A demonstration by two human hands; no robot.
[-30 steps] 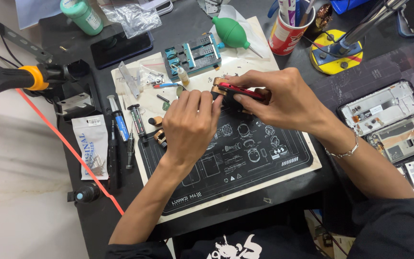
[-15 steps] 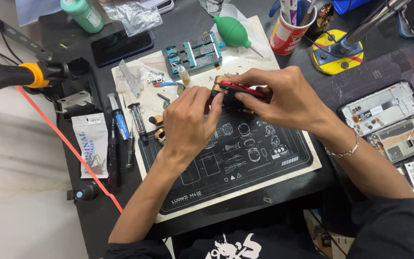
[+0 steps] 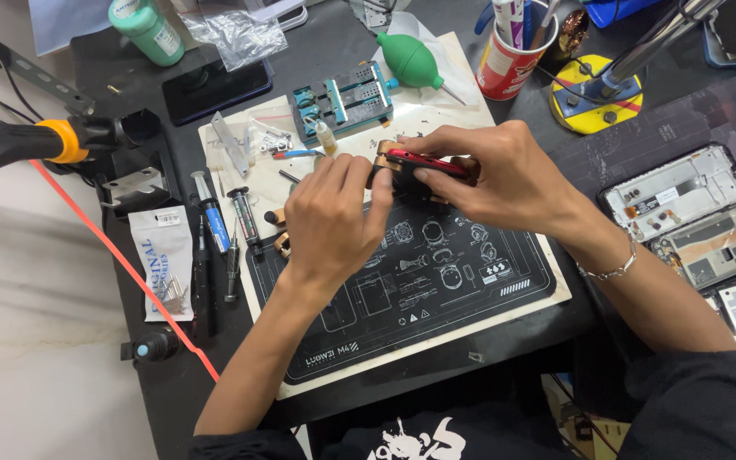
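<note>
A red phone (image 3: pixel 426 163), edge up, is held just above the far end of a black mat (image 3: pixel 436 281). The right hand (image 3: pixel 504 175) pinches it between thumb and fingers (image 3: pixel 436 179). The left hand (image 3: pixel 334 217) touches its left end, fingers (image 3: pixel 378 198) pressed together against it. Screwdrivers (image 3: pixel 232 226) lie left of the mat; a blue holder (image 3: pixel 342 98) and green blower (image 3: pixel 411 60) sit farther off on the bench (image 3: pixel 129 128). Judged from this grip, too hard a push could slip the phone free or crack it.
</note>
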